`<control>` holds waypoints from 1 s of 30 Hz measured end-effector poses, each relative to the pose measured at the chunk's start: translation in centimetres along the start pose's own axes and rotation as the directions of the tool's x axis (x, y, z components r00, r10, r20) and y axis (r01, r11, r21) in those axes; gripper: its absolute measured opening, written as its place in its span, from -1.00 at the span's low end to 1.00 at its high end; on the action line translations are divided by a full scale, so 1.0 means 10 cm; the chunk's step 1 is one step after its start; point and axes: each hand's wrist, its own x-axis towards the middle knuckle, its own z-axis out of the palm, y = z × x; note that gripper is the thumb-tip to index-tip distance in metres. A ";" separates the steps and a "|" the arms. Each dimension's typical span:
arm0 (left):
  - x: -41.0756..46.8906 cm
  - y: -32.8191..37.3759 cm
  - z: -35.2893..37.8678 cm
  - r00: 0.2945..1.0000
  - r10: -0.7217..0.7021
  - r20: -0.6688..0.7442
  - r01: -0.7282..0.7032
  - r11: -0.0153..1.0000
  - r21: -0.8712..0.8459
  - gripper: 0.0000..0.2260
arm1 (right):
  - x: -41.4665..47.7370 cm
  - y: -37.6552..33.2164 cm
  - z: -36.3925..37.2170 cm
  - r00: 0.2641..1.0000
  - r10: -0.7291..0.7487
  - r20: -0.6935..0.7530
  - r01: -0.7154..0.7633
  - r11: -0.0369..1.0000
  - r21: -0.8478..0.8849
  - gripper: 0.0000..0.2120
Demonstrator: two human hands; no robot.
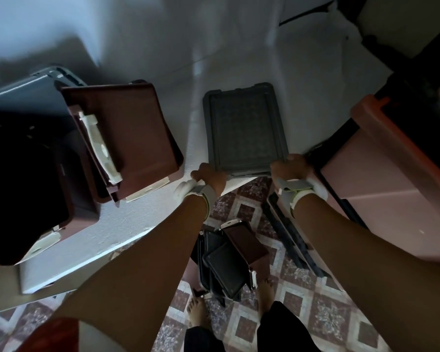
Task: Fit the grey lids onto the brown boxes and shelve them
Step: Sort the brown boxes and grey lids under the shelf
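A grey lid (245,129) lies flat on the white table (148,59) ahead of me. My left hand (208,177) grips its near left corner and my right hand (291,166) grips its near right corner. To the left a brown box (135,138) with white latches rests tilted on another brown box (23,199) at the table's left edge. Down on the floor between my arms lies a pile of grey lids (224,268) with a further brown box (247,242) on it.
A pink and orange shelf unit (381,168) stands at the right, with dark lid-like pieces (290,232) leaning at its base. A grey object (23,95) sits at the far left. The floor is patterned tile (302,313), with my bare feet near the pile.
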 end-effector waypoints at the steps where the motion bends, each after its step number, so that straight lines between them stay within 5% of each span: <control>1: -0.12 0.05 -0.10 1.000 0.022 0.015 -0.022 1.000 0.018 -0.38 | -0.10 -0.06 0.01 0.999 -0.029 -0.017 0.029 1.000 0.001 -0.55; 5: -0.77 0.33 -0.48 0.990 0.107 0.087 -0.099 0.991 -0.095 -0.54 | -0.48 -0.44 0.13 0.973 -0.232 -0.005 0.231 0.969 0.088 -0.62; 8: -1.31 0.46 -0.80 0.967 0.199 0.159 -0.157 0.957 -0.245 -0.94 | -0.80 -0.77 0.22 0.930 -0.367 -0.027 0.364 0.907 0.213 -0.71; 13: -1.76 0.30 -1.55 0.942 0.330 0.065 -0.283 0.882 -0.376 -0.89 | -1.54 -1.29 0.35 0.847 -0.531 -0.032 0.497 0.767 0.406 -0.79; 19: -2.01 -0.04 -2.50 0.933 0.303 -0.195 -0.361 0.801 -0.478 -0.88 | -2.31 -1.68 0.63 0.747 -0.665 0.022 0.567 0.655 0.499 -0.90; 24: -1.84 -0.35 -3.09 0.914 0.208 -0.349 -0.373 0.769 -0.519 -0.89 | -2.71 -1.84 1.06 0.669 -0.719 0.189 0.551 0.650 0.522 -0.90; 30: -1.39 -0.43 -3.45 0.925 0.117 -0.363 -0.330 0.721 -0.610 -0.78 | -2.75 -2.06 1.61 0.597 -0.683 0.422 0.513 0.729 0.454 -0.86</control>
